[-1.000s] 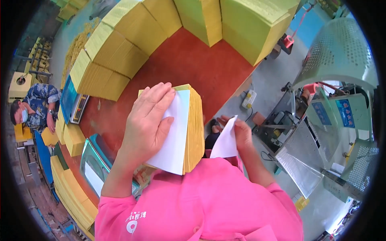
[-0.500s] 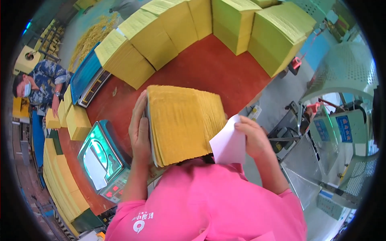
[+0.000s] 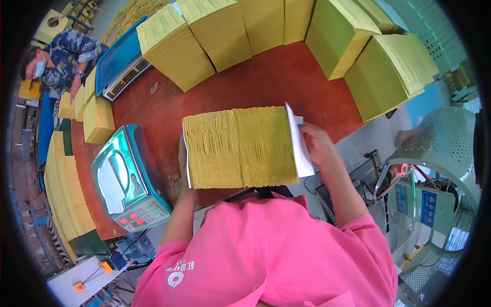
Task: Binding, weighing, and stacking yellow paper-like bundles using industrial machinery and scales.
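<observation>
A thick stack of yellow paper sheets (image 3: pixel 238 148) is held on its side between my two hands, over the near part of the red table. A white sheet (image 3: pixel 303 151) covers its right end, and another white edge shows along its left end. My left hand (image 3: pixel 182 165) presses the left end; its fingers are mostly hidden behind the stack. At the right end, my right hand (image 3: pixel 317 143) grips the white sheet and the stack's side, thumb near the sheet's upper corner.
Tall yellow paper stacks (image 3: pixel 217 36) line the far side of the red table (image 3: pixel 255 77). A lit teal scale (image 3: pixel 128 179) stands at the left, a blue-topped scale (image 3: pixel 123 56) beyond. A masked co-worker (image 3: pixel 66 56) touches small yellow stacks at far left. Machinery (image 3: pixel 424 204) stands right.
The stack has turned so its ridged sheet edges face up. My right hand has brought the white sheet flat against the right end. The view has shifted.
</observation>
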{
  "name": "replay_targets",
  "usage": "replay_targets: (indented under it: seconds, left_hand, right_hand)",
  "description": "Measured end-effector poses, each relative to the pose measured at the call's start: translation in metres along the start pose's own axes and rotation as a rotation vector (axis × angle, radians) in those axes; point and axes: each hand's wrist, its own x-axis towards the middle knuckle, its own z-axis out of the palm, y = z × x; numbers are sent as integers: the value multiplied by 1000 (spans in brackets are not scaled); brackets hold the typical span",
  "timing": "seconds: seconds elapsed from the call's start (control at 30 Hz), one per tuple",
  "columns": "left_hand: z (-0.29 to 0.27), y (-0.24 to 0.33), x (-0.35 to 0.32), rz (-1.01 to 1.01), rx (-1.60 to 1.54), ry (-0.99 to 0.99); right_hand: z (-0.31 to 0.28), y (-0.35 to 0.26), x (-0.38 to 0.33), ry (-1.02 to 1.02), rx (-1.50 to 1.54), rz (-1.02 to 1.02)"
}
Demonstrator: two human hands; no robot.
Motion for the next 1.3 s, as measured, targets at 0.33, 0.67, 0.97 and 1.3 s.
replay_targets:
  seconds: [0.33,0.67,0.97,1.3]
  left_hand:
    - [-4,26,-4,-202,38,24]
    - [-6,22,0,-161,146,-2]
    - [-8,23,0,-151,191,-7]
    - [-16,17,3,-119,163,-21]
  right_hand:
    - [21,33,7,375,-1028,-538]
    - [38,43,-8,371,-837,-631]
    - [58,46,-47,159,-462,-569]
    - [70,32,-35,285,-434,-500]
